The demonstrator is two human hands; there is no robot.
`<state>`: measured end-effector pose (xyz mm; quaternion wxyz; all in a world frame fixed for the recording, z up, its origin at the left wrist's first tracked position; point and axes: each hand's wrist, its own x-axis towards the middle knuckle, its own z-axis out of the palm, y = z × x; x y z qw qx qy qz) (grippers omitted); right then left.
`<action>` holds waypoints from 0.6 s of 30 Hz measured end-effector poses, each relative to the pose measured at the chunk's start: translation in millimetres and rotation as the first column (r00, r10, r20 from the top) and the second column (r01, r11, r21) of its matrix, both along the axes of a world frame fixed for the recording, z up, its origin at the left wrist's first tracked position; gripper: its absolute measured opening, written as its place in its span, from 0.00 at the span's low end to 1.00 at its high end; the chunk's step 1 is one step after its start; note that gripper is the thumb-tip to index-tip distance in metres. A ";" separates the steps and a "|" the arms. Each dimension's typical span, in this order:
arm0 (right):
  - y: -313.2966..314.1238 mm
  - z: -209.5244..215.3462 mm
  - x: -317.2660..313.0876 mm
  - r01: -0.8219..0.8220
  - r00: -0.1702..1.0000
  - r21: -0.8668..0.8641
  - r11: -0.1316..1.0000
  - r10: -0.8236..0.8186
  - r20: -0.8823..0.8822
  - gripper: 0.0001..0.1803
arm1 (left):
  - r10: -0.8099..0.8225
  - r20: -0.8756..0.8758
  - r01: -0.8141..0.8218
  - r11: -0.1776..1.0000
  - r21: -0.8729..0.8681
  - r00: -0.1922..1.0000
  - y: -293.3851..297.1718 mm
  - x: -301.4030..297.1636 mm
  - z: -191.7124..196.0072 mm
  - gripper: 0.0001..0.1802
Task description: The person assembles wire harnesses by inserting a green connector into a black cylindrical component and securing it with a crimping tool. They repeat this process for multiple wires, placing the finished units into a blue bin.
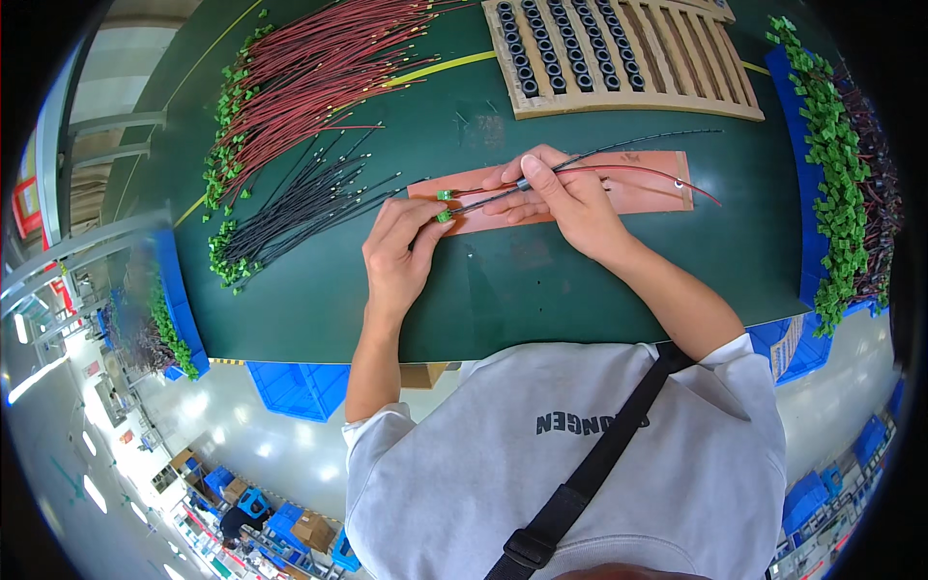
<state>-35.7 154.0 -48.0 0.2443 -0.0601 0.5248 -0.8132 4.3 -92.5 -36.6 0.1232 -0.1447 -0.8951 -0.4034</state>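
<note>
**Two leads held level over the brown mat**

Doing this step well seems to mean keeping the green ends even and the wires taut and side by side. The left hand [398, 253] has thumb and fingers pressed together around the green connector ends [445, 205] of a red wire and a black wire [619, 147]. It should grip the plugs, not the bare wire. The right hand [559, 193] pinches both wires between thumb and forefinger at a small dark sleeve [523, 183]; a light, sliding pinch looks best.

The pair lies across the brown mat [638, 193] on the green table [580, 280], running from the plugs out to the right. The red wire [667, 176] curves past the mat's edge; the black one is thin and nearly straight.
</note>
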 end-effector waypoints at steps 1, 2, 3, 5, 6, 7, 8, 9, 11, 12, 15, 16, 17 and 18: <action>0.2 -1.7 -0.4 0.000 1.000 -0.010 1.000 0.000 -0.010 0.21 | -0.014 -0.007 0.013 1.000 -0.023 1.000 0.2 -1.2 1.5 0.11; 0.5 -2.7 -0.9 -0.001 1.000 -0.020 1.000 0.000 -0.019 0.21 | -0.027 -0.013 0.026 0.999 -0.046 1.000 0.7 -2.5 3.8 0.11; 0.7 -2.4 -1.7 -0.006 1.000 -0.013 1.000 0.005 -0.030 0.21 | -0.041 -0.019 0.039 0.997 -0.068 0.999 1.5 -3.9 6.5 0.11; 1.6 -2.9 -2.3 -0.014 0.999 0.006 1.000 0.014 -0.047 0.21 | -0.049 -0.065 0.042 0.993 -0.110 0.997 4.9 -7.5 12.9 0.11; 2.1 -3.6 -2.3 -0.010 0.998 0.014 1.000 0.011 -0.060 0.20 | -0.054 -0.087 0.043 0.991 -0.130 0.995 6.0 -9.0 14.0 0.11; 1.9 -4.2 -2.5 -0.010 0.997 0.019 1.000 0.012 -0.073 0.20 | -0.087 -0.098 0.071 0.986 -0.152 0.991 5.5 -9.8 14.2 0.10; 1.6 -4.8 -2.5 -0.010 0.996 0.023 1.000 0.012 -0.087 0.20 | -0.120 -0.108 0.100 0.980 -0.175 0.987 4.6 -11.4 14.3 0.10; 1.1 -5.4 -2.4 -0.010 0.996 0.019 1.000 0.011 -0.092 0.20 | -0.153 -0.118 0.128 0.972 -0.197 0.981 3.7 -13.2 14.2 0.10; 0.2 -7.2 -0.5 -0.009 0.995 0.013 1.000 0.010 -0.101 0.20 | -0.180 -0.088 0.155 0.959 -0.238 0.980 1.4 -16.2 10.1 0.13; 1.1 -9.4 -0.4 -0.026 0.992 0.029 0.999 0.030 -0.126 0.19 | -0.193 -0.073 0.169 0.951 -0.258 0.978 0.4 -15.9 8.2 0.15; 6.1 -14.8 -3.6 -0.053 0.982 0.032 0.998 0.058 -0.179 0.16 | -0.124 -0.007 0.124 0.991 -0.051 0.992 6.2 -12.0 4.9 0.22; 6.3 -14.8 -3.3 -0.054 0.982 0.000 0.999 0.054 -0.180 0.16 | -0.089 0.021 0.089 0.996 -0.010 0.996 5.0 -10.1 0.9 0.24; 6.3 -13.9 -3.0 -0.056 0.982 -0.032 0.998 0.049 -0.180 0.15 | -0.055 0.050 0.053 0.998 0.030 0.997 3.6 -7.9 -4.2 0.25; 6.7 -11.9 -3.0 -0.063 0.981 -0.013 0.998 0.060 -0.187 0.15 | -0.021 0.080 0.016 0.997 0.069 0.997 2.6 -6.4 -7.2 0.27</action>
